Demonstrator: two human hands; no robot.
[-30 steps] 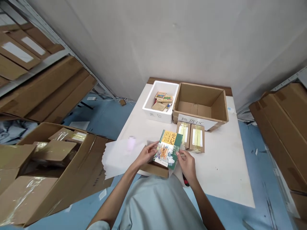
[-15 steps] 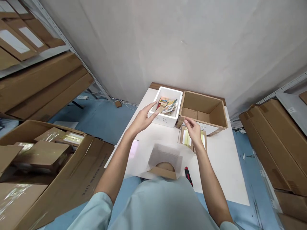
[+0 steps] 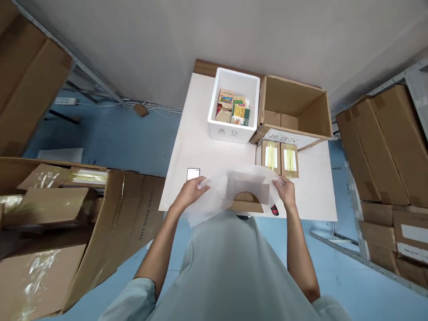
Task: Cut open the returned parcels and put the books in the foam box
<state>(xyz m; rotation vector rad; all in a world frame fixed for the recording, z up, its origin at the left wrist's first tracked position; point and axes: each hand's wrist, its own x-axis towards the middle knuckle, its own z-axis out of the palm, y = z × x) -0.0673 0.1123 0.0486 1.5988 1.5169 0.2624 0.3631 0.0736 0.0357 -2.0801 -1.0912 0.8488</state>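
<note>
A translucent white plastic sheet [image 3: 216, 192] is stretched between my two hands near the front of the table. My left hand [image 3: 194, 192] pinches its left edge, thumb out to the right. At its right edge, my right hand [image 3: 285, 191] grips it between thumb and fingers. Under the sheet, partly veiled by it, stands a small open cardboard box [image 3: 246, 206] against my shirt. A red and black cutter [image 3: 274, 210] lies below my right hand, its upper part covered by the sheet. Just beyond my left hand is a phone [image 3: 193, 173] with a lit screen.
On the white table [image 3: 187, 125] stand a foam box [image 3: 233, 133] with colourful packets [image 3: 240, 115] and a large open carton [image 3: 297, 107]. Two taped small boxes [image 3: 271, 167] sit before it. A big carton [image 3: 133, 209] of parcels is at left; shelves [image 3: 384, 147] hold cartons at right.
Both hands have come down and back toward me, from near the foam box and carton to the sheet, and have taken hold of its edges. The view has tilted further down.
</note>
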